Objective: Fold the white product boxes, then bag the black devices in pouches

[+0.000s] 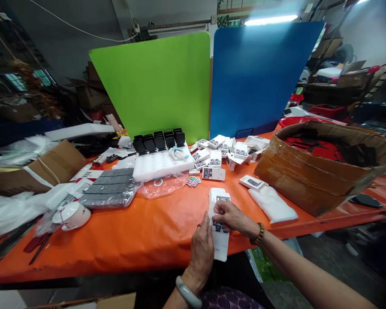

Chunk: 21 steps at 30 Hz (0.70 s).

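Note:
My left hand [202, 251] grips the side of a small white product box [220, 242] at the near edge of the orange table [131, 236]. My right hand [233, 216] pinches the box's top end, where a flap with a printed picture sits. The box stands on end, tilted toward me. A second white box [219, 195] lies flat on the table just beyond it, partly hidden by my fingers. My left wrist has a pale bangle, my right a beaded bracelet.
A pile of small white boxes [225, 152] lies mid-table, beside a white foam tray [161, 163] with black parts behind it. A large open cardboard box [312, 180] stands at right. Grey pads in plastic [111, 189] and a white cup [71, 215] lie at left. Green and blue screens stand behind.

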Each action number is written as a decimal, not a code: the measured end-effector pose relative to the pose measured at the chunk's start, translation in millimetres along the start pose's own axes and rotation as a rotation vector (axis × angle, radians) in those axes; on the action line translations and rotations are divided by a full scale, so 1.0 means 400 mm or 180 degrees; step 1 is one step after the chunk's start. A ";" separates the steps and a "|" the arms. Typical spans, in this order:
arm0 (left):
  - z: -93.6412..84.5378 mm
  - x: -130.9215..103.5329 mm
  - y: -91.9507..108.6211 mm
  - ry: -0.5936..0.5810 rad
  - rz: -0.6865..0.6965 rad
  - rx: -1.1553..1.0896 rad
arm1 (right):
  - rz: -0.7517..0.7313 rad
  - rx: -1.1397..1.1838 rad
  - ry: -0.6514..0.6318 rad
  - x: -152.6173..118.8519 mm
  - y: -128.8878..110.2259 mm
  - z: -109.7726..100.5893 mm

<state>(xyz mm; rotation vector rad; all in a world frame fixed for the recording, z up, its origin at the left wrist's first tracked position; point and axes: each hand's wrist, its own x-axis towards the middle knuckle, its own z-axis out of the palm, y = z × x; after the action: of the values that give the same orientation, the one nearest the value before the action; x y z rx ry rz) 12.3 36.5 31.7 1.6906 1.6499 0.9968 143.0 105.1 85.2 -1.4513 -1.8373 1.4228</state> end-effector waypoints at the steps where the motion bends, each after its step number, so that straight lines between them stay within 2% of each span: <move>1: 0.002 -0.012 -0.003 -0.0034 -0.0060 0.0093 | 0.0066 0.0299 -0.0075 -0.002 0.004 0.009; 4: 0.001 -0.042 -0.002 -0.0117 -0.0197 0.0095 | 0.0208 0.1157 -0.0238 -0.009 0.008 0.032; 8: -0.018 -0.055 0.020 -0.0234 -0.0215 -0.0616 | 0.0136 0.1455 -0.0232 -0.024 0.003 0.059; 10: -0.030 -0.049 0.030 -0.0253 -0.0257 -0.1081 | -0.0123 0.1153 0.0117 -0.036 -0.001 0.068; 14: -0.046 -0.028 0.024 -0.0003 -0.0780 -0.2174 | -0.0950 0.0230 0.1452 -0.069 0.012 0.068; 16: -0.047 -0.020 0.013 0.0174 -0.1137 -0.2781 | -0.0815 0.0217 0.1733 -0.082 0.035 0.067; 17: -0.046 -0.018 0.008 0.0246 -0.1273 -0.3017 | -0.0642 0.0374 0.1603 -0.088 0.049 0.069; 21: -0.032 -0.023 0.001 0.0478 -0.1434 -0.3357 | -0.0135 0.1524 0.0255 -0.099 0.105 0.097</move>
<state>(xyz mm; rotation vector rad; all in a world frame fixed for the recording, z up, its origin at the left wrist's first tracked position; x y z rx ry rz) 2.4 26.0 38.0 0.5346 1.1306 1.4059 147.6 49.6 43.2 -1.1967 -1.3450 1.6157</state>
